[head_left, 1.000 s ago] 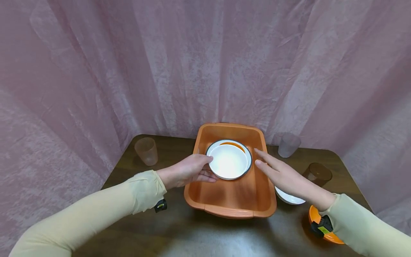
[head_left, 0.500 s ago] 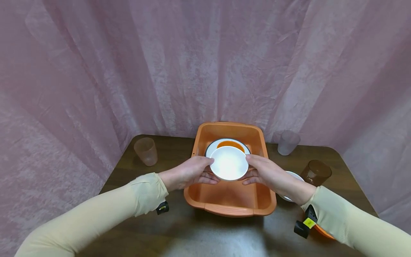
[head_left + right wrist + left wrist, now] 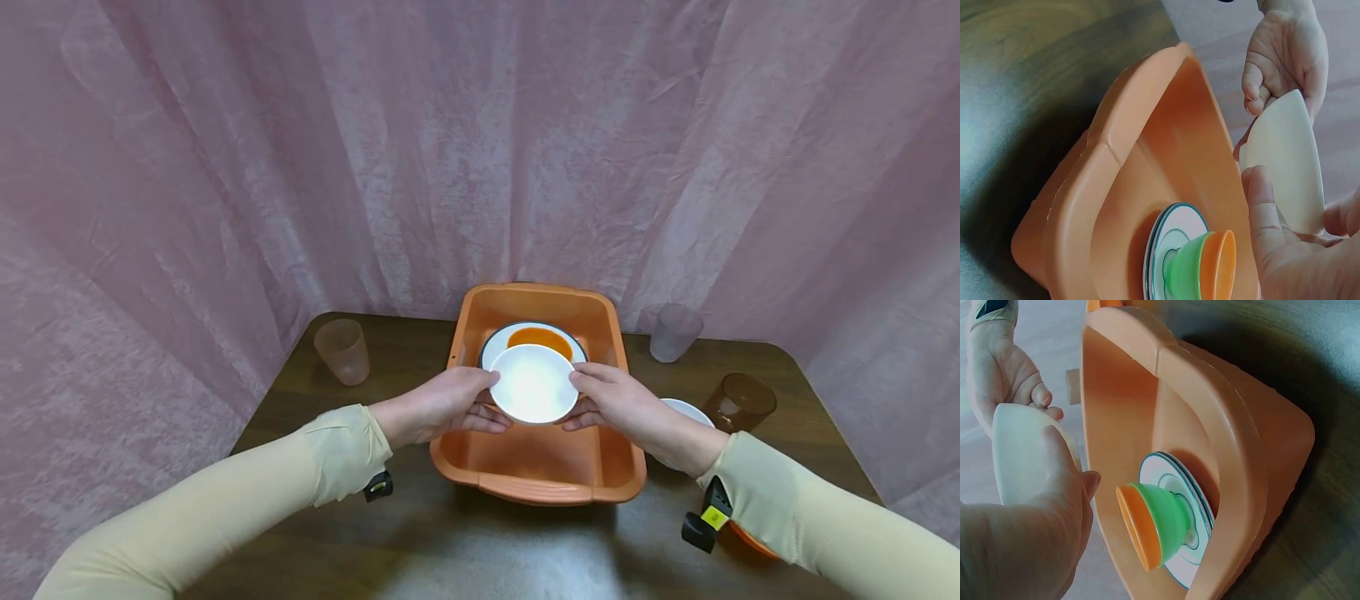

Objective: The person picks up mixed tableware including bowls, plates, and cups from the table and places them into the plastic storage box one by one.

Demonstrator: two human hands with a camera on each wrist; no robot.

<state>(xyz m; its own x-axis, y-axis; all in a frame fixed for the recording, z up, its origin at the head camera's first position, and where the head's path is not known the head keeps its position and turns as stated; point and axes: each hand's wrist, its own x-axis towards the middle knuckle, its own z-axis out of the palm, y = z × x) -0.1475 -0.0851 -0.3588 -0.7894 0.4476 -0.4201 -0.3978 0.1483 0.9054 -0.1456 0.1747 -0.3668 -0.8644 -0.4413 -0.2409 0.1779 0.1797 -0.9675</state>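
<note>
A white bowl is held over the orange-brown basin, apart from what lies inside. My left hand grips its left side, thumb on the rim and fingers beneath. On the opposite side my right hand pinches the rim with thumb and fingers. Inside the basin lie stacked white plates with dark green rims. A green bowl stands on them, and an orange bowl is nested in it. From the head, the white bowl hides part of this stack.
A frosted cup stands at the table's left. On the right are another frosted cup, a brown transparent cup and a white dish partly behind my forearm. An orange item shows under my right wrist. Pink curtain hangs behind.
My right hand has moved left from the basin's right side and taken hold of the white bowl. The bowl has shifted slightly towards me, uncovering more of the orange bowl below.
</note>
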